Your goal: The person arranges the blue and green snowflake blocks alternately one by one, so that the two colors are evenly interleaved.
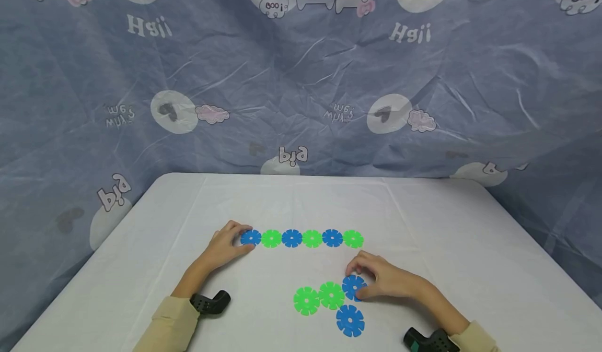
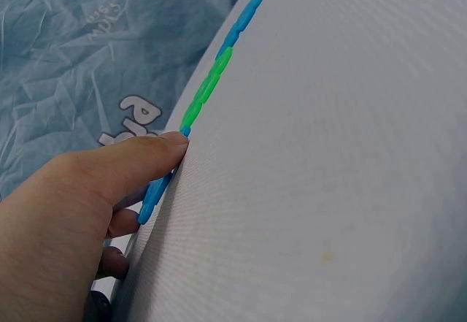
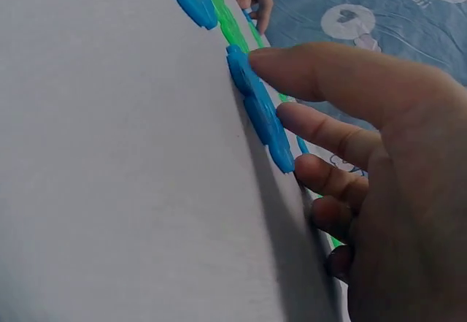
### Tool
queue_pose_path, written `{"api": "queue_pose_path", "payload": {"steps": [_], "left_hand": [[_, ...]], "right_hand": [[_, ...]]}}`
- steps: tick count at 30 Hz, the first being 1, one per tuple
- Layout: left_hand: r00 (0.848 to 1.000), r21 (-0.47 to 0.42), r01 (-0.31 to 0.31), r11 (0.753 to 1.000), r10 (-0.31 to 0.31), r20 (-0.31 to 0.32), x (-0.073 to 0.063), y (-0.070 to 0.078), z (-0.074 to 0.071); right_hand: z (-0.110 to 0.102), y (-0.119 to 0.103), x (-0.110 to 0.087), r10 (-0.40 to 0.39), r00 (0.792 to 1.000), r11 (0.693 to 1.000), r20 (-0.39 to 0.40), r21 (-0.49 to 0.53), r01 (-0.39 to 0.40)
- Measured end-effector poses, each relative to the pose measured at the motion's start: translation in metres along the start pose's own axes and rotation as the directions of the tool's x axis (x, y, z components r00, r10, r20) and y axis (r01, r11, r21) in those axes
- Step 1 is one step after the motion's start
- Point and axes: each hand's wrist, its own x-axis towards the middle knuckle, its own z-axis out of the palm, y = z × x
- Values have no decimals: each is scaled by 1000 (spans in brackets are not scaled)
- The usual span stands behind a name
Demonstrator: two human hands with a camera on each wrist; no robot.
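Note:
A row of plastic snowflake discs, alternating blue and green, lies across the white table, from a blue disc (image 1: 251,237) at the left to a green disc (image 1: 353,238) at the right. My left hand (image 1: 228,245) pinches the leftmost blue disc between thumb and fingers; in the left wrist view the thumb (image 2: 157,150) covers part of that disc. Nearer to me, my right hand (image 1: 388,277) holds another blue disc (image 1: 352,287) by its edges. The right wrist view shows this disc (image 3: 259,110) from the side, with a shadow below it.
Beside the right hand lie two green discs, one (image 1: 307,301) farther left and one (image 1: 331,295) close to the held disc. A loose blue disc (image 1: 350,320) lies just in front. Behind the table (image 1: 235,195) hangs a printed blue-grey cloth (image 1: 291,80).

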Motion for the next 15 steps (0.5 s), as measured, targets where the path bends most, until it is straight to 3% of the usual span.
{"api": "queue_pose_path", "payload": {"steps": [5,15], "left_hand": [[1000,-1,4,1000,-4,-1,0,0,0],[1000,5,-1,1000,1,-1,0,0,0]], "right_hand": [[-5,-4,-4,81,994,997,77,-12,-81],[-6,3,-3,14,996,999,93,39,-18]]}}
